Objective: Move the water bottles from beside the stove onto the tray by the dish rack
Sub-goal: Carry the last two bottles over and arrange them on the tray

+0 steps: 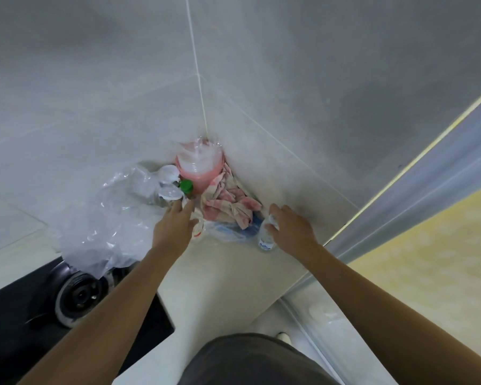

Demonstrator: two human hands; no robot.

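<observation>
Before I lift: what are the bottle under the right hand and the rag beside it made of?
The water bottle looks like clear, glossy thin plastic: you see through it to the counter, and it carries a blue label. The right hand curls over its top. The rag looks like soft, matte woven cloth, pink-and-white checked and crumpled.

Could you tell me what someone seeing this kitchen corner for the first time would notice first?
Probably the pink plastic container wrapped in clear film, pushed into the tiled corner with a crumpled pink-and-white checked cloth beside it. Next, both hands reaching in: the right hand grips a small clear water bottle, the left hand stretches open toward a green-capped bottle. Crinkled clear plastic wrap spreads toward the black stove.
</observation>
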